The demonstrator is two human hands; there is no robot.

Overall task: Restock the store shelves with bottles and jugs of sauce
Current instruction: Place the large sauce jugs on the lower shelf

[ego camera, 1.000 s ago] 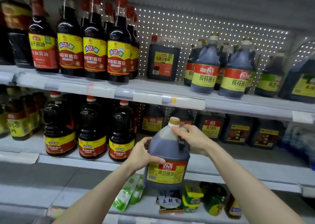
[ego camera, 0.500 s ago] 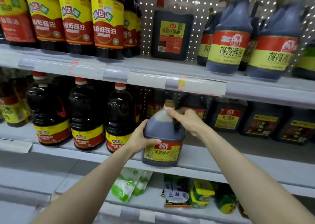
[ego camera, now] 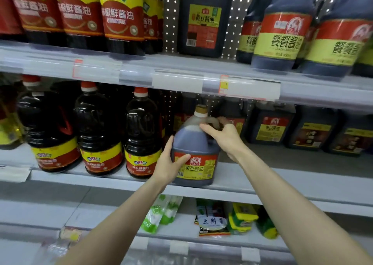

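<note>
A dark soy sauce jug (ego camera: 196, 145) with a tan cap and a red-and-yellow label stands upright at the front of the middle shelf (ego camera: 252, 179). My left hand (ego camera: 168, 163) wraps around its lower left side, thumb on the label. Up at the jug's shoulder, my right hand (ego camera: 224, 136) grips the handle, fingers curled behind it. The jug sits in a gap between tall dark bottles on the left and squarer jugs on the right.
Three red-capped bottles (ego camera: 141, 135) line the middle shelf left of the jug. Square dark jugs (ego camera: 270, 127) stand to the right, set back. The upper shelf (ego camera: 177, 77) hangs just above the jug's cap. Packets (ego camera: 212, 220) lie on the lower shelf.
Both hands carried the jug up and forward from below the shelf edge onto the middle shelf. The camera has moved closer to the shelves.
</note>
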